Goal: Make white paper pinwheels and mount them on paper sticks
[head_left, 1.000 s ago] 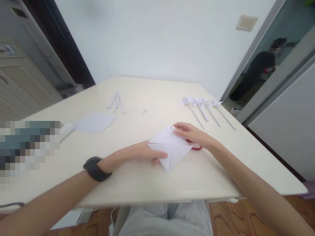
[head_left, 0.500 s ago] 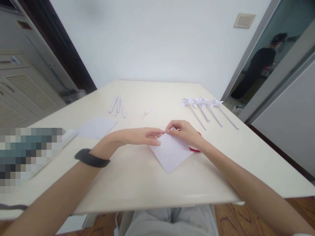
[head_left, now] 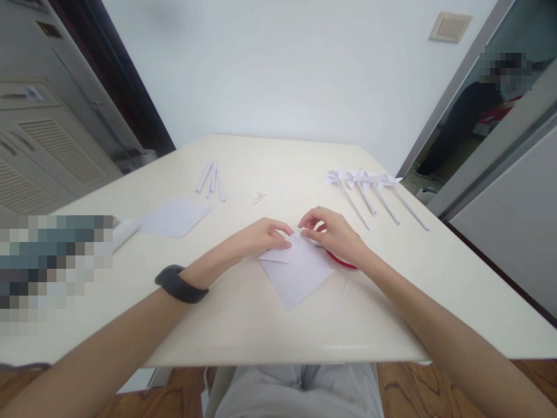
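A white square sheet of paper (head_left: 298,276) lies cornerwise on the table, with cut slits running in from its corners. My left hand (head_left: 263,237) is closed on its left side, thumb and fingers pinching a raised flap there. At the far corner of the paper is my right hand (head_left: 333,232), its fingers curled and its thumb tip touching the sheet. Partly beneath that hand and the paper is a pair of scissors with a red handle (head_left: 342,261); most of it is hidden.
Several paper pinwheels on rolled sticks (head_left: 365,188) lie at the right. Rolled paper tubes (head_left: 212,179), small thin pieces (head_left: 260,198) and more paper sheets (head_left: 174,218) are farther left. A thin sliver (head_left: 345,287) lies near the paper. A person (head_left: 467,122) stands beyond the doorway.
The left side of the sheet is now lifted into a flap by my left hand. My right fingertips have parted slightly at the far corner, and the view has shifted a little.
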`<state>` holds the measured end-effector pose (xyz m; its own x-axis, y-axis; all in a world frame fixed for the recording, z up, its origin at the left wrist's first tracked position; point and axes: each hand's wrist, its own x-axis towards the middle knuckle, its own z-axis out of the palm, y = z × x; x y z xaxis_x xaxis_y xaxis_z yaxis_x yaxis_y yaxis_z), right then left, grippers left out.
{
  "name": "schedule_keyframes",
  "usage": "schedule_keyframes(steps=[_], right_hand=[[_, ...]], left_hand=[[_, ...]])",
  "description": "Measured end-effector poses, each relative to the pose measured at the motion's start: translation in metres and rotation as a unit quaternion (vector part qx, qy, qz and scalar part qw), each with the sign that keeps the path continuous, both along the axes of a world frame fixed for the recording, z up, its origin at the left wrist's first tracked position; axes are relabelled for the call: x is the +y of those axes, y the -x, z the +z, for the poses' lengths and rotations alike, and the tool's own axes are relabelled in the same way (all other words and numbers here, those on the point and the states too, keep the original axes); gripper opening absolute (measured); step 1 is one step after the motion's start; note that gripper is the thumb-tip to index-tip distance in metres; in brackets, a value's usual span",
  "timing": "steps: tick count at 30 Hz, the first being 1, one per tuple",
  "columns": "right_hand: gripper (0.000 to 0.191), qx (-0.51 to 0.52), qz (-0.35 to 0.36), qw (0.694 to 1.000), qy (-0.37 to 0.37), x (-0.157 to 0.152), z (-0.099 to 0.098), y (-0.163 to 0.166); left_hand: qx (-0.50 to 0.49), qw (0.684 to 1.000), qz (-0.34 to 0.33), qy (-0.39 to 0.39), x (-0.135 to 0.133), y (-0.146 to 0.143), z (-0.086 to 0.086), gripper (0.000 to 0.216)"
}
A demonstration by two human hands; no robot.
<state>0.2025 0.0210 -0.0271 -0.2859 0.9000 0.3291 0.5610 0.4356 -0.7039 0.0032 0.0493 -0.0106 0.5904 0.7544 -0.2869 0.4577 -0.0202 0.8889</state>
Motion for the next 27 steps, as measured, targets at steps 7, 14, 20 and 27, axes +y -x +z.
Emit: schedule_keyframes(steps=[7,14,20,27], right_hand=[[0.007,0.013,0.017,1.000,0.005,0.000,0.004,0.001],[0.007,0.025,0.031,0.999,-0.011,-0.004,0.010,0.003],[0.016,0.104,0.070,0.986,0.113,0.001,0.015,-0.006],[0.015,0.148,0.095,0.965,0.196,0.002,0.013,-0.011]], left_hand=[[0.015,0.999,0.006,-0.052,-0.005,-0.005,0.005,0.034],[-0.023,0.992,0.026,-0.119,-0.005,-0.005,-0.001,0.028],[-0.050,0.992,0.030,-0.113,-0.008,-0.007,-0.004,0.029],[-0.043,0.991,0.030,-0.126,-0.010,-0.007,-0.004,0.031]])
